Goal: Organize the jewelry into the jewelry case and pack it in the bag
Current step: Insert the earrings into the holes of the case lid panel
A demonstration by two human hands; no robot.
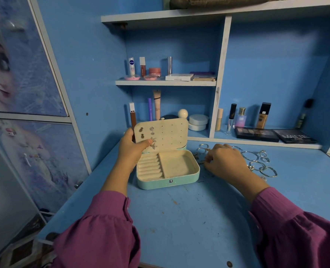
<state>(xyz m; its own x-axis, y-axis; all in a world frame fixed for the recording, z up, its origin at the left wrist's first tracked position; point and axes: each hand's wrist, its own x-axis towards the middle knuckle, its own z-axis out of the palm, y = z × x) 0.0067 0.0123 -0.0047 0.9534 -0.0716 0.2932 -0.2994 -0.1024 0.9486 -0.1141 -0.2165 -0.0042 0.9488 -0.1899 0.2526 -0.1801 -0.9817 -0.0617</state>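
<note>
Jewelry case (168,171) sits frame center on the blue worktop (179,219), long axis left-right, lid up facing me. Rounded mint shell, cream felt lining: ribbed ring rolls left, flat tray right. Earrings (153,140) pinned upper left of the lid panel. My left hand (130,149) grip pinches the lid's left edge, thumb on the panel. Right hand (225,161) grip curled over the silver rings and bangles (256,161) right of the case; pinching anything? Can't tell.

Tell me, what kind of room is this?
Probably a bedroom vanity corner: blue built-in shelves lined with lipsticks and cosmetic tubes, dark eyeshadow palettes by foundation bottles, and an open mint-green jewelry case on the blue desk.
</note>
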